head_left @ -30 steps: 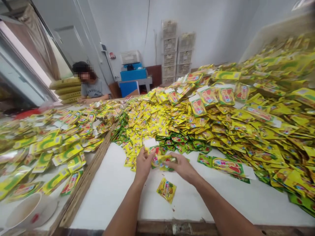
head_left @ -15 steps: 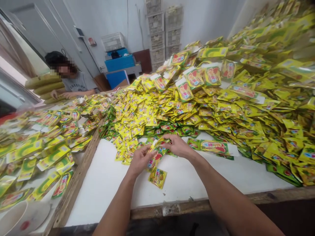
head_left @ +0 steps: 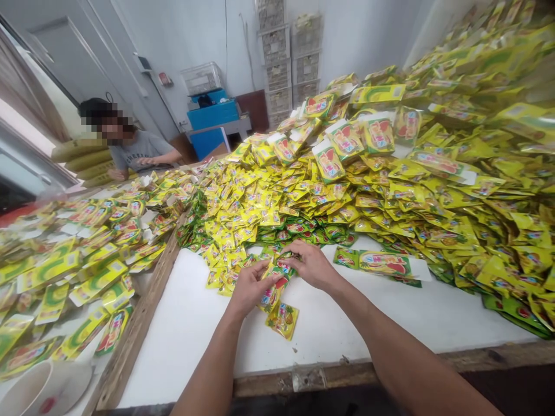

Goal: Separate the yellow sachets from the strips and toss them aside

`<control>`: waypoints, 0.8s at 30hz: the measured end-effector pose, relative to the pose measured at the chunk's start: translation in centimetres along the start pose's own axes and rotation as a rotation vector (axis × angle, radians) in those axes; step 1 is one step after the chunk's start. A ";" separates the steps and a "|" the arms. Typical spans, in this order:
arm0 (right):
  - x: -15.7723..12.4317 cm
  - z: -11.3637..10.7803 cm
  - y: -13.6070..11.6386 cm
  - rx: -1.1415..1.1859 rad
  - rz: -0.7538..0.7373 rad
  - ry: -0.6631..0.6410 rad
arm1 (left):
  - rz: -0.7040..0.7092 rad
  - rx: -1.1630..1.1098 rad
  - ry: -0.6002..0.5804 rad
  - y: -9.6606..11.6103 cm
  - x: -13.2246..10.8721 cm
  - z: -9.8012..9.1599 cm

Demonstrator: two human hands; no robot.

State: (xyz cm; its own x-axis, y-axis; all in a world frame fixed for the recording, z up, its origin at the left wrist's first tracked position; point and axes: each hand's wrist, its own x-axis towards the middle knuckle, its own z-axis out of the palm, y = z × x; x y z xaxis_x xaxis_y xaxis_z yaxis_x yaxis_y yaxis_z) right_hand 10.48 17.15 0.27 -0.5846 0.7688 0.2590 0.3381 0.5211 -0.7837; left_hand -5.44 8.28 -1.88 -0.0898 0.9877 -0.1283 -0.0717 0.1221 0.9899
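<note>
My left hand point(head_left: 250, 289) is closed around a small yellow-and-green carton point(head_left: 269, 296) with a watermelon picture, held at a tilt above the white tabletop. At the carton's upper end, my right hand point(head_left: 310, 264) pinches what looks like a small sachet, mostly hidden by the fingers. Just below the carton lies a yellow sachet point(head_left: 282, 320) with a pineapple picture. To the right of my right hand, another carton point(head_left: 385, 263) rests flat with its white end flap out, beside a green sachet point(head_left: 346, 257).
A large heap of yellow sachets point(head_left: 303, 193) rises behind my hands, with several cartons point(head_left: 342, 138) on top. Beyond a wooden divider point(head_left: 145, 323), more cartons point(head_left: 93, 283) and a white cup point(head_left: 37, 387) lie to the left. A person point(head_left: 141, 153) sits at the far left.
My right hand's fingers have curled in closer over the carton's upper end. My left hand keeps hold of the carton. The view has shifted slightly, and the far person's arm has risen.
</note>
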 end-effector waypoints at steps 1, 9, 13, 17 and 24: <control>0.0 0.3 0.0 0.000 0.008 -0.005 | 0.002 0.020 -0.003 -0.1 0.0 0.0; -0.3 0.3 -0.1 0.267 0.129 0.011 | -0.060 -0.008 0.053 0.2 0.3 0.1; -0.5 0.1 -1.0 0.113 0.117 0.026 | -0.052 -0.026 0.076 0.3 0.2 0.1; -1.1 0.8 -2.1 0.061 0.071 -0.097 | -0.056 -0.063 0.048 0.3 0.2 -0.1; -0.9 1.5 -1.0 0.292 0.220 0.083 | 0.006 -0.153 0.160 0.9 -0.3 0.7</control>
State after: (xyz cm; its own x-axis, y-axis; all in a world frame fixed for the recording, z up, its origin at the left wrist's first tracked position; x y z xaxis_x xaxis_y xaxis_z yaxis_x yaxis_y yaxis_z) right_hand 9.59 15.36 0.02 -0.4555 0.8844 0.1015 0.2174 0.2211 -0.9507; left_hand -4.79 8.20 -0.96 -0.2462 0.9587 -0.1424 -0.2197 0.0879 0.9716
